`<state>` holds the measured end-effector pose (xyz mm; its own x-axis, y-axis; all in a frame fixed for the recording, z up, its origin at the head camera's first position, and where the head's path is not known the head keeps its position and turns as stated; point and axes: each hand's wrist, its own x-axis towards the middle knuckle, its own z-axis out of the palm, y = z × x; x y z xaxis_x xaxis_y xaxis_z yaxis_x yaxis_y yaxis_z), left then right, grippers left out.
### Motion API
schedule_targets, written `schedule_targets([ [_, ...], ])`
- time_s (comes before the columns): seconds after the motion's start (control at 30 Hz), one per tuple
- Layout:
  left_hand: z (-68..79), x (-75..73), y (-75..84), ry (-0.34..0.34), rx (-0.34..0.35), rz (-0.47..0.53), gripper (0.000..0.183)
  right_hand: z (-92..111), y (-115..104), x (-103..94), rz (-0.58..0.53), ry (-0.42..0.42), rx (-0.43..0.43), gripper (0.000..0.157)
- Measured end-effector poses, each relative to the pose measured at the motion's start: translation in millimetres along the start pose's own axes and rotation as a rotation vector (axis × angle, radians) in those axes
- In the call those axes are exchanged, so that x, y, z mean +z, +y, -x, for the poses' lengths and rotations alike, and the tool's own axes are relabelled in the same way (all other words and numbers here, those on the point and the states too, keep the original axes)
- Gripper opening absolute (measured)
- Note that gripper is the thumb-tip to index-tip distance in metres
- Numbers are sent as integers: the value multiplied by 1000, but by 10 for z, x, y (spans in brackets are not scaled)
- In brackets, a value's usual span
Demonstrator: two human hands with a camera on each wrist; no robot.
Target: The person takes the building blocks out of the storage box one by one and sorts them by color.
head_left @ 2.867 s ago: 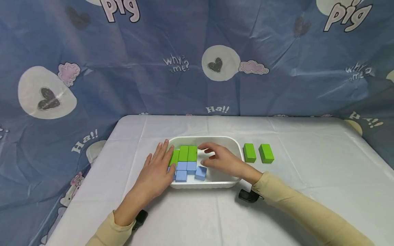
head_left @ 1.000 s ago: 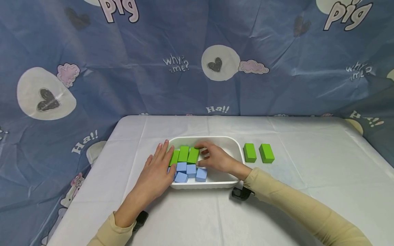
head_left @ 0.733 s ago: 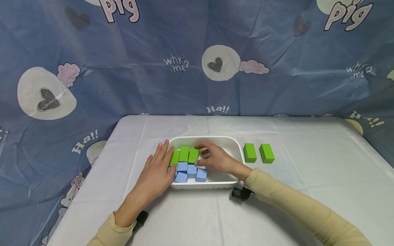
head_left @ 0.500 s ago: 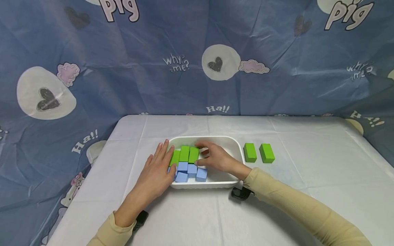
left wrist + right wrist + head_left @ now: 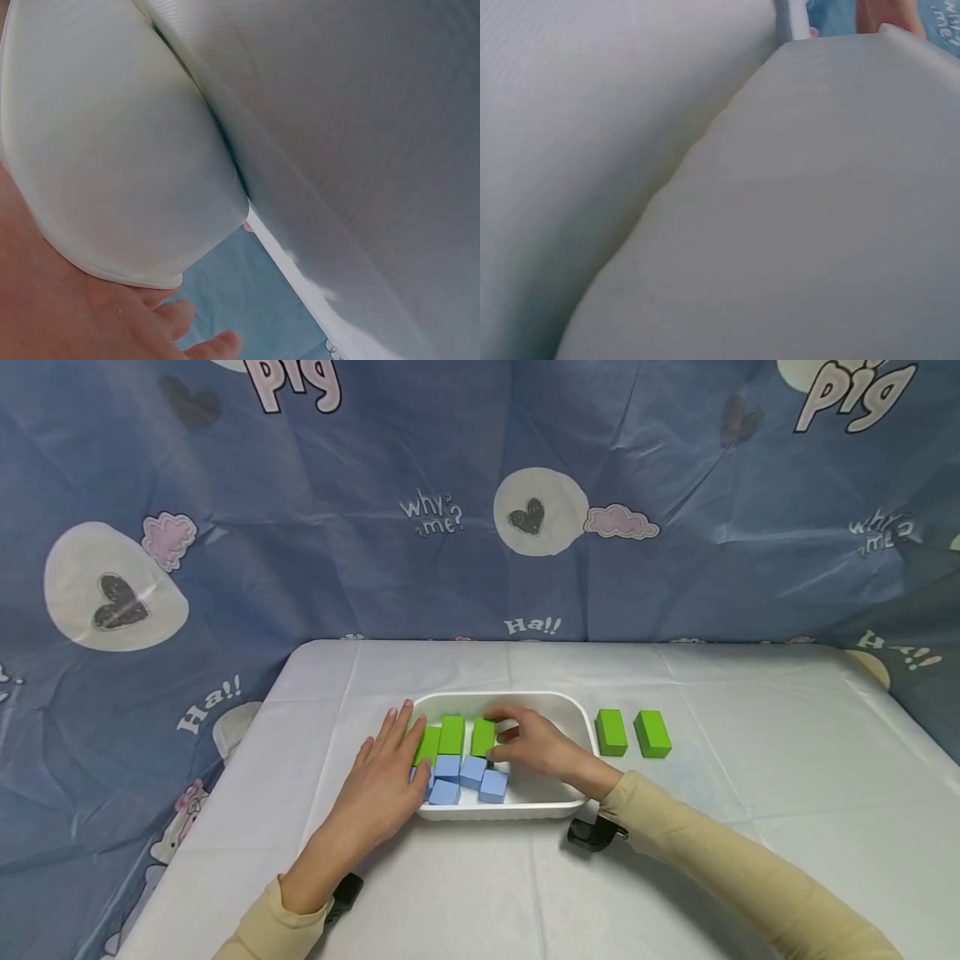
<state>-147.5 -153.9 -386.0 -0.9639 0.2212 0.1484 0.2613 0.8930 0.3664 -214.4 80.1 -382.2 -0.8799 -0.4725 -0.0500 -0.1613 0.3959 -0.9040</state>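
Note:
In the head view a white plastic tray (image 5: 502,812) holds green rectangular blocks and light blue cubes at its left side. My left hand (image 5: 382,772) lies over the tray's left end with fingers straight, partly covering some blocks. My right hand (image 5: 536,742) reaches inside, thumb and fingers pinching a green block (image 5: 482,737). A gap separates this block from another green block (image 5: 452,734); a further green block (image 5: 427,745) sits by my left hand. Nearer me are several blue cubes (image 5: 473,772), some turned askew. The left wrist view shows my left hand (image 5: 82,315) against the tray's outer wall (image 5: 127,150).
Two more green blocks, one nearer the tray (image 5: 611,732) and one farther right (image 5: 652,734), stand on the white-covered table (image 5: 787,793). A blue printed cloth (image 5: 420,577) hangs behind the table. The right wrist view is mostly filled by the tray's outer wall (image 5: 802,187).
My right hand has closed on the rightmost green block in the tray, tilted and straightened it, then shifted it right, opening a gap. Some blue cubes have turned. My left hand has stayed put.

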Motion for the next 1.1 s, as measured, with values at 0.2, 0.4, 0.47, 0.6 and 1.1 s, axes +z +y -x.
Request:
schedule_targets([
  [0.2, -4, 9, 4, -1, 6, 2, 60, 3, -4, -24, -52, -17, 52, 67],
  [0.4, -6, -2, 6, 2, 9, -9, 60, -15, -5, -22, -37, 1, 62, 69],
  [0.47, -5, -5, 6, 1, 10, -8, 60, -12, -10, -20, -25, 17, 67, 67],
  [0.6, -3, -9, 8, -1, 10, -10, 60, -1, -19, -15, -11, 49, 64, 65],
  [1.1, 1, -10, 9, -5, -2, -6, 60, 18, -37, -2, -200, 65, -19, 64],
])
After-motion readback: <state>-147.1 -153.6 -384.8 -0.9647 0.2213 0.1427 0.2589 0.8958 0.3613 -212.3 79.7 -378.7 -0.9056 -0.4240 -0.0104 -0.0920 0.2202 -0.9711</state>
